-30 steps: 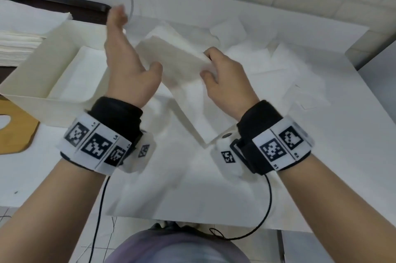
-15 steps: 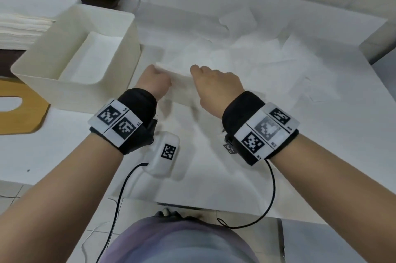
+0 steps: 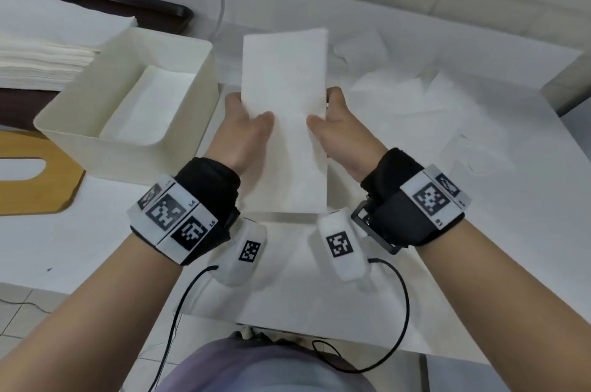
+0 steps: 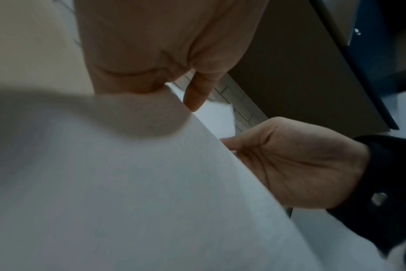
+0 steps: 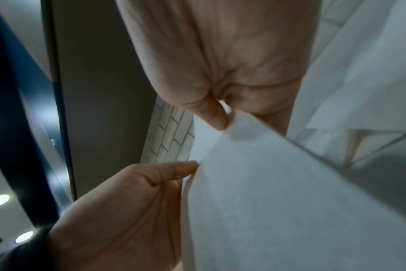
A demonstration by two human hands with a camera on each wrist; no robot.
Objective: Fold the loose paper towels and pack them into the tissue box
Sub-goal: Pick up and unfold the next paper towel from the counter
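A folded white paper towel (image 3: 284,110) is held upright as a long rectangle above the table, between both hands. My left hand (image 3: 246,123) pinches its left edge, thumb on the near face and fingers behind. My right hand (image 3: 332,123) pinches the right edge the same way. The cream tissue box (image 3: 188,97) stands open just left of the towel, with folded white towels (image 3: 150,107) lying flat inside. In the left wrist view the towel (image 4: 127,183) fills the frame below my left hand (image 4: 174,88). In the right wrist view my right hand (image 5: 227,117) pinches the towel (image 5: 278,201).
Several loose white paper towels (image 3: 415,104) lie scattered on the white table (image 3: 64,247) to the right and behind. A stack of flat towels (image 3: 38,52) sits at far left, beside a dark tray (image 3: 128,8). A wooden lid with a slot (image 3: 28,177) lies left of the box.
The towel was pressed down on the table half a second ago. Both hands have since lifted it and now hold it up as a folded rectangle beside the box.
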